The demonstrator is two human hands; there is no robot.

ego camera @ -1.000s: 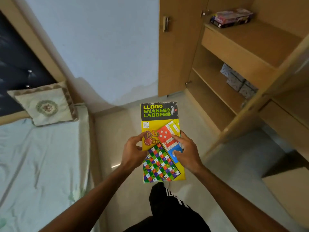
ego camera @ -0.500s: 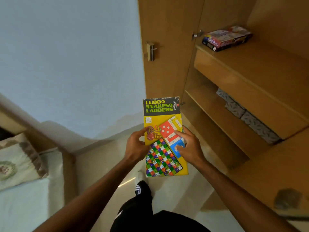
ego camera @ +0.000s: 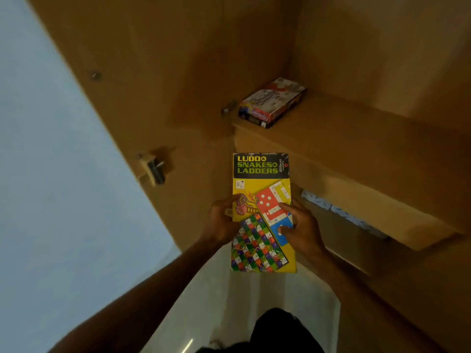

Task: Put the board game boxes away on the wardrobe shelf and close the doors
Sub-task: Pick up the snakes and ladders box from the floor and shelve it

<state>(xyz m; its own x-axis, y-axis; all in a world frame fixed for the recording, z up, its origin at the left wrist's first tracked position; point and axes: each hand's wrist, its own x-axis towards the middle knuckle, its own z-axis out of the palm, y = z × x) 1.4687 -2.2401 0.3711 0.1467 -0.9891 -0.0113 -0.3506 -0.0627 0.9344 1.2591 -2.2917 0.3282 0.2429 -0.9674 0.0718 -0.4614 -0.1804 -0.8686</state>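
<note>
I hold a flat yellow Ludo & Snakes & Ladders box upright in front of me with both hands. My left hand grips its left edge with the thumb on the cover. My right hand grips the right edge, thumb across the front. The box's top reaches just below the front edge of the wardrobe shelf. Another board game box, white and red with a dark side, lies flat at the shelf's left front corner.
The open wardrobe door stands at the left with a latch on its inner face. Below the shelf, blue patterned boxes sit on a lower shelf. A pale wall is at the far left, light floor below.
I have stepped closer to the wardrobe and the view has swung up to it; the bed is out of sight. The yellow box has risen toward the shelf, still held by both hands.
</note>
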